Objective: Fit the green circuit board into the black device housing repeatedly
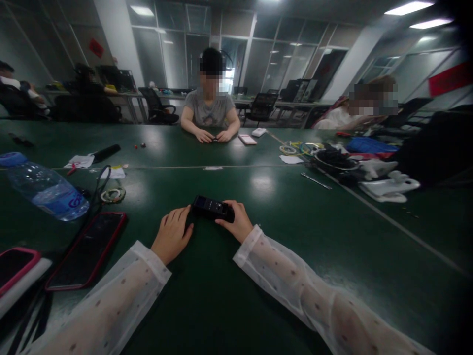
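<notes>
On the green tabletop lies a black handheld device (pixel 210 207) with a small dark screen at its left end and small light markings toward the right. My right hand (pixel 238 220) grips its right end between thumb and fingers. Beside the left end rests my left hand (pixel 173 232), palm down, fingers stretched out and the fingertips at or very near the device's edge. Whether they touch it I cannot tell. Both forearms are in sheer white dotted sleeves.
To my left are a water bottle (pixel 55 195), a red-edged phone (pixel 88 251), a pink-edged phone (pixel 16 266) and a bracelet (pixel 113 195). A wrench (pixel 316 181), cables (pixel 334 159) and a white plastic part (pixel 389 186) lie right. A person (pixel 209 106) sits opposite.
</notes>
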`<state>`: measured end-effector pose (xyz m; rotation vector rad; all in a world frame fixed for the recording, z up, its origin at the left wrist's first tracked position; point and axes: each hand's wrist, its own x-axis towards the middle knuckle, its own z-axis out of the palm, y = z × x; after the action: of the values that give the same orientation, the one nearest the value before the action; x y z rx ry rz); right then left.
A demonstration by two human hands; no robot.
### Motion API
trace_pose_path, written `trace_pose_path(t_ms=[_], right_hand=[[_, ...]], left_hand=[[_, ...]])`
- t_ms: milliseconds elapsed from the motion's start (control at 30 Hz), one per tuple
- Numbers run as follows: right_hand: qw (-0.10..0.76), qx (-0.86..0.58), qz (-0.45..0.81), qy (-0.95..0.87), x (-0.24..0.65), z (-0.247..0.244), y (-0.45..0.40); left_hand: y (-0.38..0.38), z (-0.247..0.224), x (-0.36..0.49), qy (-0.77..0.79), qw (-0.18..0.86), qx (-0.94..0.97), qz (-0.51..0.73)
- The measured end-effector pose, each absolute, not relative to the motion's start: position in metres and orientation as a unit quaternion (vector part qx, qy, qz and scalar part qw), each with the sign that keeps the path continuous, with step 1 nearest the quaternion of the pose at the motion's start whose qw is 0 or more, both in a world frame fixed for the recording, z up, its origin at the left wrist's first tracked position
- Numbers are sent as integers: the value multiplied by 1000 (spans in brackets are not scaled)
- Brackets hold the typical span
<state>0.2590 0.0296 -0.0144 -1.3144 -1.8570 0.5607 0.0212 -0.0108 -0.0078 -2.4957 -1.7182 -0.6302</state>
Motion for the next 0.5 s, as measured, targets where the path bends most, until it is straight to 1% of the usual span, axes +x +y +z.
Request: trace_pose_path(t_ms=[167,367,500], right_hand=[[386,-525,226,-724,259,-13,29],[404,-523,214,-720,257,-9,29],[395,-522,219,-724,259,-13,30]], left_hand=[[-11,-7,21,-551,21,-811,-195],[-11,-6,21,-548,20,-813,-194],[-12,-4,22,-552,18,-811,-190]])
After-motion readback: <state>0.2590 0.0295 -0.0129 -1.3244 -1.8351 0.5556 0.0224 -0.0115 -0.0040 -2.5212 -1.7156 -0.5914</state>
